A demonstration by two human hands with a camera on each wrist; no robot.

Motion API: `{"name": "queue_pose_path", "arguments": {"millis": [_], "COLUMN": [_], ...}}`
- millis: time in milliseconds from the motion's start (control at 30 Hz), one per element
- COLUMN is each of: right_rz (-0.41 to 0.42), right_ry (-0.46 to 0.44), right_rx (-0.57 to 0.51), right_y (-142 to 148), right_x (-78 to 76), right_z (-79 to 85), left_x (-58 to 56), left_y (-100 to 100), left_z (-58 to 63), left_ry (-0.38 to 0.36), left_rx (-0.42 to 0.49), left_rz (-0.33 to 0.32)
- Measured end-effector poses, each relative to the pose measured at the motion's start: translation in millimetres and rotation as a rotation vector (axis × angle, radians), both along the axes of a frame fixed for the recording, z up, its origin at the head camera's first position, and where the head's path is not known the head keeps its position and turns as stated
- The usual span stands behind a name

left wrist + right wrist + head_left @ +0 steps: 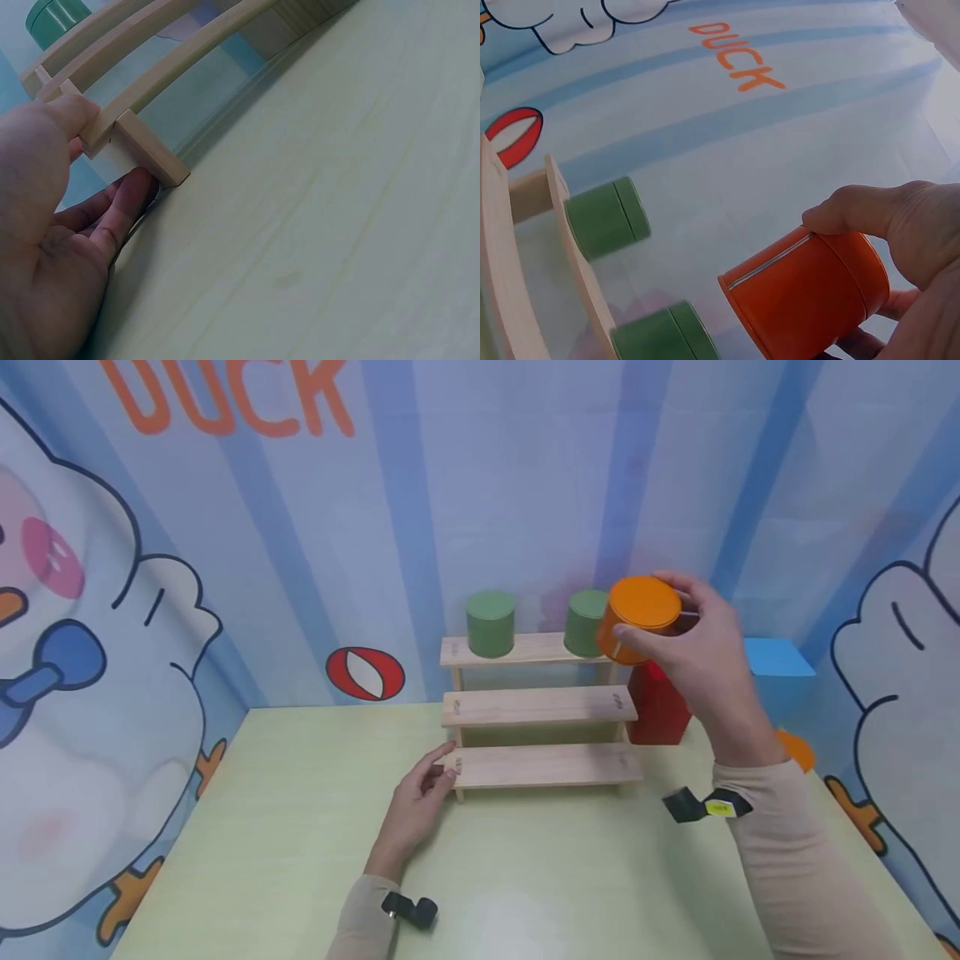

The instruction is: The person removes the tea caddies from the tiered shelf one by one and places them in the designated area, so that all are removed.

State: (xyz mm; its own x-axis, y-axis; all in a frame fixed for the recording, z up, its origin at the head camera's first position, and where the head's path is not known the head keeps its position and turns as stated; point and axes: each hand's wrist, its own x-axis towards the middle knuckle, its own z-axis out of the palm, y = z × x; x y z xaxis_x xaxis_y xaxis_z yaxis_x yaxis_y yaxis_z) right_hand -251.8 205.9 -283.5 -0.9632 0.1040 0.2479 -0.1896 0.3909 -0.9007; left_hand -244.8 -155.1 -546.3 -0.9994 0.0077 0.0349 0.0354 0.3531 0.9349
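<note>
My right hand (705, 643) holds an orange round lidded box (643, 603) above the right end of the top shelf, thumb on one side and fingers on the other. A pale line runs along its side in the right wrist view. Two green round boxes, one at the left (491, 625) and one at the right (585, 620), stand on the top plank of a three-step wooden shelf stand (540, 706). The orange box partly hides the right green one in the head view. My left hand (412, 802) grips the left end of the lowest step, fingertips against its leg (154, 150).
Beside the stand on the right is a red box (660, 710), with a blue box (778, 664) farther right. An orange object (797, 750) shows partly behind the right forearm. A printed cloth (517, 485) hangs behind the light table (300, 827).
</note>
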Motion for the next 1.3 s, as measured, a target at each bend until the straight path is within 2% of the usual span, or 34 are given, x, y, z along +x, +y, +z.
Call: {"name": "queue_pose_path", "arguments": {"millis": [167,467,800,1067,1300], "right_rz": [-0.056,-0.153,-0.123,-0.100,-0.087], "right_ry": [0.001,-0.139,-0.258,-0.300,-0.412], "right_rx": [0.027,0.110,0.136,0.162,0.176], "right_y": [25.5,61.4,82.3,82.2,84.9], "right_x": [3.6,13.4,19.1,19.1,14.2], "right_z": [-6.4,-31.1,-78.8,-116.2,-142.6], "left_x": [-0.7,-2.9,-1.3,-1.3,-1.4], "left_y": [-0.1,-3.4,-0.6,-1.1,-0.3], "left_z": [-0.9,-1.1,0.9,1.4,0.1], "left_ry": [0.001,0.006,0.000,0.000,0.000], "left_rx": [0.001,-0.022,-0.016,0.001,0.010], "left_rz": [0.000,-0.001,0.001,-0.002,-0.003]}}
